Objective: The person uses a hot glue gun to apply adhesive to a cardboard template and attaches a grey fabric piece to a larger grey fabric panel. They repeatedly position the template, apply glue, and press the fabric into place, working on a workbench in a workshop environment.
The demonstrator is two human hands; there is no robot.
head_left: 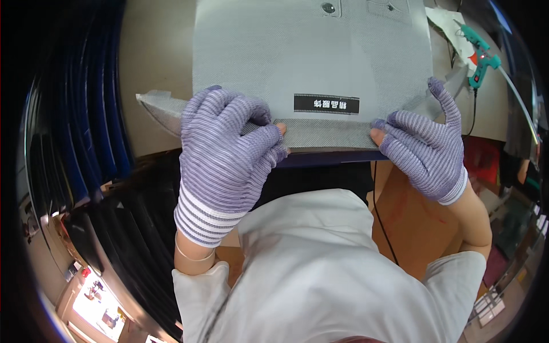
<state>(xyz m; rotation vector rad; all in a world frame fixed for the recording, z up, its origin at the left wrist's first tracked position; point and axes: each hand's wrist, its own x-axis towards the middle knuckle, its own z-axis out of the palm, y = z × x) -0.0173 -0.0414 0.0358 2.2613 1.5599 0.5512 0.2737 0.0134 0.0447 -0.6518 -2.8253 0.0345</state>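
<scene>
A flat grey textured sheet [320, 63], with a black label [326, 104] on it, lies on the table in front of me. Along its near edge runs a folded strip [329, 133]. My left hand [229, 148], in a purple striped glove with bare tips, is closed on the left end of this strip. At the strip's right end, my right hand [426, 143] in a matching glove has thumb and forefinger together on the fold, while its outer fingers spread away. Loose tapering ends of the grey material [160, 106] stick out to both sides. Material under my fingers is hidden.
A green glue gun [483, 60] with a white glue stick and a dark cable lies on the right of the table [154, 57]. Stacked dark blue panels [86, 108] stand at the left. Two metal snaps [328, 8] show near the sheet's far edge. Brown cardboard [412, 211] is below right.
</scene>
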